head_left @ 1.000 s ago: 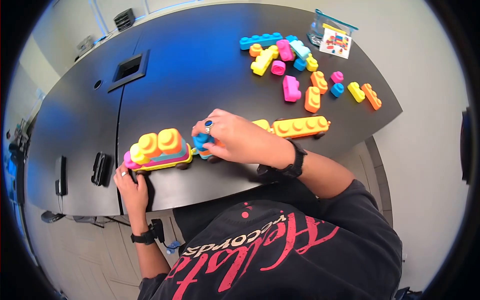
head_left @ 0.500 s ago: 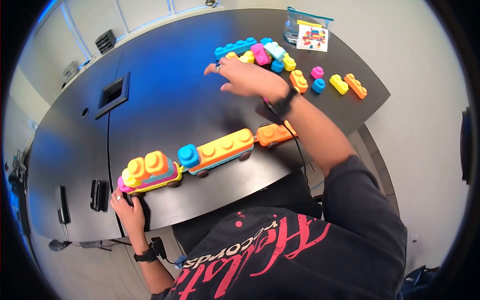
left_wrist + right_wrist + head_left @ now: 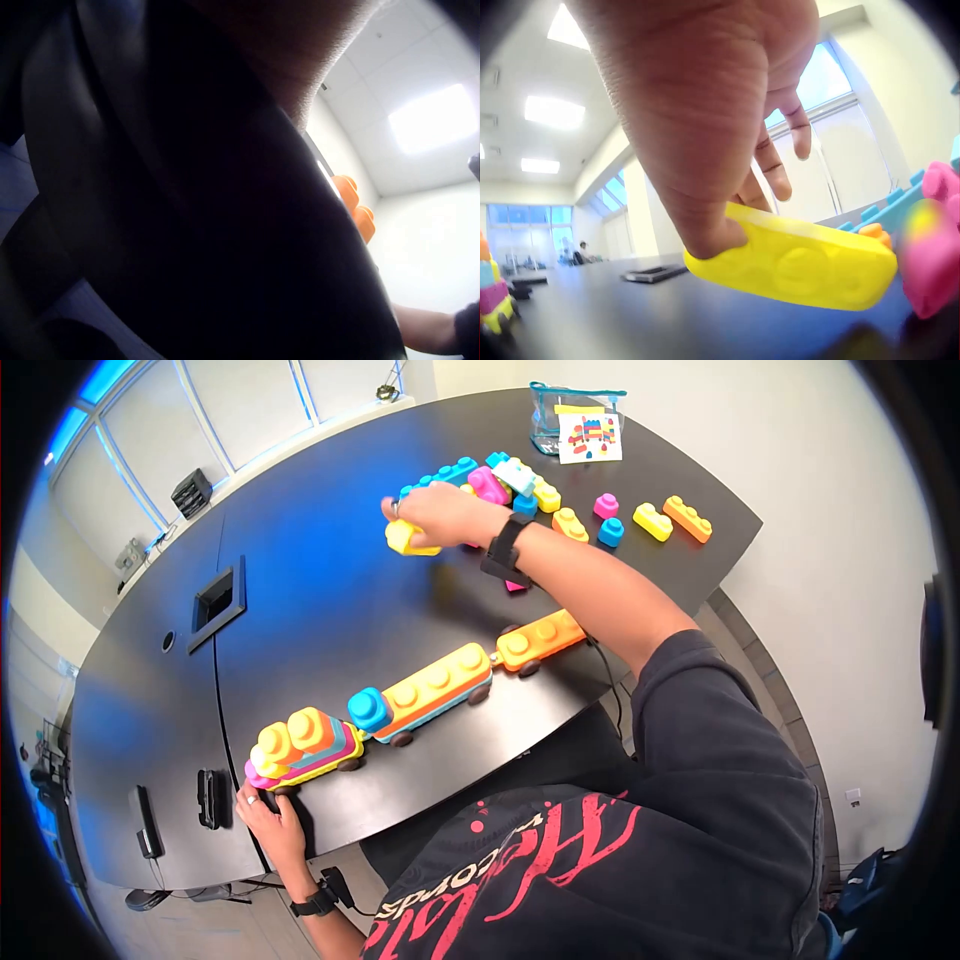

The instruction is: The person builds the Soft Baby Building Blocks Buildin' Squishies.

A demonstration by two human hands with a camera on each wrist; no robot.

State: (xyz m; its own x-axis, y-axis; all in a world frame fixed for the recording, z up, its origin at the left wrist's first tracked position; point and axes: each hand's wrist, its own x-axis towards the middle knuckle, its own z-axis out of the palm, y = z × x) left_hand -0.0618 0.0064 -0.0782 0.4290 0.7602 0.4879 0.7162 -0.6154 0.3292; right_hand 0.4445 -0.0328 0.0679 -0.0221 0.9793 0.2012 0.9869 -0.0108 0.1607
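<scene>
My right hand [image 3: 445, 515] pinches a long yellow block [image 3: 802, 262] between thumb and fingers, and holds it up off the table at the near side of the loose block pile. At the left, my left hand [image 3: 275, 832] grips the end of a toy train car [image 3: 320, 760], by its pink block. That car carries yellow and orange blocks stacked on top. Coupled behind it is a long orange car [image 3: 435, 685] with a blue block [image 3: 370, 709] on its front end, followed by another orange car [image 3: 540, 640]. The left wrist view is mostly dark and hides the fingers.
Loose blocks lie beyond my right hand, among them a pink block [image 3: 488, 485] and an orange block [image 3: 688, 518]. A clear zip bag [image 3: 545, 420] with a picture card [image 3: 590, 438] stands at the back. A recessed table box [image 3: 217, 603] and a black case [image 3: 208, 800] are to the left.
My right hand has left the blue block on the long car, reached away to the pile and picked up the yellow block. My left hand stays at the front car.
</scene>
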